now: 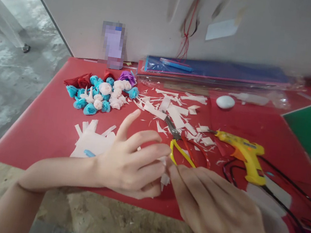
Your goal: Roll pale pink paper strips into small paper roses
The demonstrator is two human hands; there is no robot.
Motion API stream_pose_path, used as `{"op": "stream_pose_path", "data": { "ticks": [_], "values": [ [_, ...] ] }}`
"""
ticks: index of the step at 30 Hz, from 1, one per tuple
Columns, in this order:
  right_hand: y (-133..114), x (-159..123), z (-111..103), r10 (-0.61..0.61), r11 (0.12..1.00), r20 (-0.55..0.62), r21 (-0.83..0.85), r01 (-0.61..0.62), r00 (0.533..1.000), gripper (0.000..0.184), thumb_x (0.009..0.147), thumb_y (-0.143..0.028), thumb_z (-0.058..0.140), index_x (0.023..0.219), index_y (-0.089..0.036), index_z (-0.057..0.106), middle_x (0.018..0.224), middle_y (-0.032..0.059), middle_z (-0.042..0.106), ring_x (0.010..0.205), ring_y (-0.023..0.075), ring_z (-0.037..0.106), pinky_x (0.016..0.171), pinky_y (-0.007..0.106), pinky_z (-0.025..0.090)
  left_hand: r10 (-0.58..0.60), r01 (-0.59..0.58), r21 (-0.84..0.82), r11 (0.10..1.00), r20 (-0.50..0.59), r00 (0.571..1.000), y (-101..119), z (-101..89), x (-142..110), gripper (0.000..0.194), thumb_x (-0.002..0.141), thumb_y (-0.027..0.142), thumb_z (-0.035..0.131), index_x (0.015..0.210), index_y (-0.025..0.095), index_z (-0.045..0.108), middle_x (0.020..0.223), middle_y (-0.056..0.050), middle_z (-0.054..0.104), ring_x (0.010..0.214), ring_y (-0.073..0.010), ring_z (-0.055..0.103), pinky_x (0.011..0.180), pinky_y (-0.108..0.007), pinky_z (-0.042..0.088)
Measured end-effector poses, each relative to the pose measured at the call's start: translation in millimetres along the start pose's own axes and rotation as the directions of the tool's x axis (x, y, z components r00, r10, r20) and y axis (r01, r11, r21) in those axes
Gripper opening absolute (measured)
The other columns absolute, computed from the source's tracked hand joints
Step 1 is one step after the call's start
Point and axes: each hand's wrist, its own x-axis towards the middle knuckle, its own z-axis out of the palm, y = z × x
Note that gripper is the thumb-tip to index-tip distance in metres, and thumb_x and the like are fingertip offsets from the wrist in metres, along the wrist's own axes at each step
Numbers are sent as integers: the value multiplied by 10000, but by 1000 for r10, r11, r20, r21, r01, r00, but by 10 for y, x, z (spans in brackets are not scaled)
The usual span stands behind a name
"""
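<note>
My left hand (pixel 134 160) is in front of me over the red table, its fingers curled in and its thumb sticking up. My right hand (pixel 218 207) comes from the right, fingertips pinched together close to the left fingers. A small piece of white paper (pixel 164 159) shows between the fingertips, mostly hidden by them. Just beyond lie pliers (pixel 183 152) with one yellow and one red handle. White paper sheets (pixel 94 144) rest beside my left wrist, with a small blue stick (pixel 89 153) on them.
Paper flowers (pixel 100 94) in blue, white, red and purple cluster at the back left. White paper scraps (pixel 174 109) litter the middle. A yellow glue gun (pixel 250 158) with a black cord lies right, near a white egg-shaped object (pixel 225 102). A phone (pixel 113 46) leans against the wall.
</note>
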Motion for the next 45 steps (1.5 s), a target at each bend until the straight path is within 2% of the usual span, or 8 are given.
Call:
{"op": "stream_pose_path", "data": {
  "ticks": [5,10,16,20,25,32,38,45],
  "values": [
    [-43,-16,33,-3,1000,-11,-13,3,1000,308,783,-24,365,915,-58,641,679,96,638,710,201,561,669,321,426,-60,59,-34,998,-6,998,17,16,-17,48,665,192,462,629,178,491,745,3,630,804,-184,542,1034,-564,228],
    [-54,16,24,14,1000,-48,6,-14,999,311,810,1,347,798,-73,649,622,72,634,634,175,555,662,300,426,-70,70,-116,991,2,998,9,35,-32,95,683,158,464,769,151,502,788,-12,627,807,-188,530,997,-560,278],
    [-43,21,36,-8,1000,-18,9,8,1000,295,786,5,364,773,-83,645,646,77,636,638,174,561,663,301,427,-107,115,-194,974,51,993,-2,13,-2,104,713,164,473,811,147,504,762,-6,623,801,-166,534,976,-506,310],
    [-41,-14,56,60,998,-69,10,-59,996,274,796,-44,374,840,-79,642,671,81,624,660,177,549,665,304,423,-152,161,-244,956,57,987,-27,-34,58,206,710,259,512,876,138,499,768,-23,618,770,-157,539,878,-438,397],
    [6,-7,20,86,996,-58,17,-85,995,265,801,-58,376,853,-88,634,604,49,617,607,160,555,613,293,418,-144,154,-319,935,54,988,-59,-75,88,234,694,236,517,900,129,486,786,-42,612,776,-157,550,833,-413,436],
    [38,24,19,191,974,-80,138,-179,978,175,839,-43,414,914,-95,564,642,17,659,561,114,572,566,248,428,-73,57,-122,991,-136,988,-56,-80,52,98,702,257,566,698,186,499,734,23,610,780,-135,523,994,-498,346],
    [5,29,56,229,963,-113,168,-209,967,138,875,-79,405,906,-83,539,625,9,659,534,98,576,536,242,429,-11,9,-11,1000,-149,989,-52,-34,20,89,686,239,603,666,188,534,728,42,614,793,-131,527,1018,-480,345],
    [10,16,79,256,941,-119,257,-219,959,136,868,-108,429,926,-103,552,674,27,675,582,121,599,563,256,450,35,-34,6,999,-162,986,-53,28,-19,132,642,136,645,666,181,523,743,43,611,790,-138,507,1071,-539,215]
  ]
}}
